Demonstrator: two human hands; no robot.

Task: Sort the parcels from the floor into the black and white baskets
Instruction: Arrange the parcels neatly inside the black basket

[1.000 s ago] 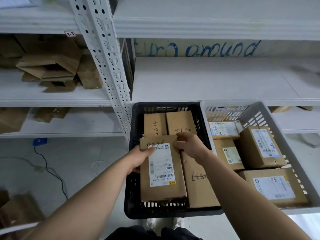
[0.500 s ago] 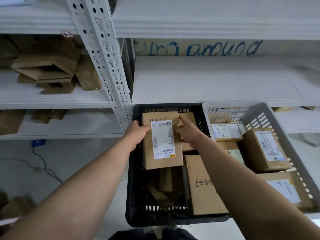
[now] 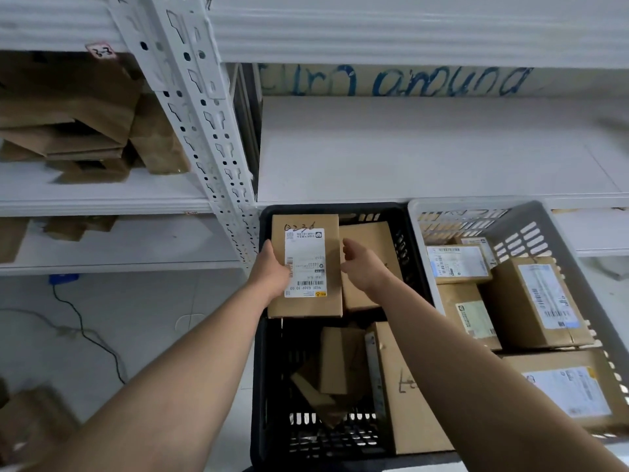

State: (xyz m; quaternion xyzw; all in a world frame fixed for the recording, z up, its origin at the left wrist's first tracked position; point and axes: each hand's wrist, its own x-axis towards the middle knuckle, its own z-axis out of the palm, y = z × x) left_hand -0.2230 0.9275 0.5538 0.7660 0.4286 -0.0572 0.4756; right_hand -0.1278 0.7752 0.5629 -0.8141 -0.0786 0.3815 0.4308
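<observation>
Left hand (image 3: 270,272) grips the labelled parcel (image 3: 308,264), placing it far-left in the black basket (image 3: 340,208). Right hand (image 3: 362,265) hovers beside, fingers apart. Release seems next.

Both bare arms reach straight out, side by side. The left grip (image 3: 272,272) curls round the side of a parcel (image 3: 306,306). The right grip (image 3: 362,267) is loose, fingers out, holding nothing.

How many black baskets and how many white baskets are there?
black basket: 1
white basket: 1
Total: 2
</observation>
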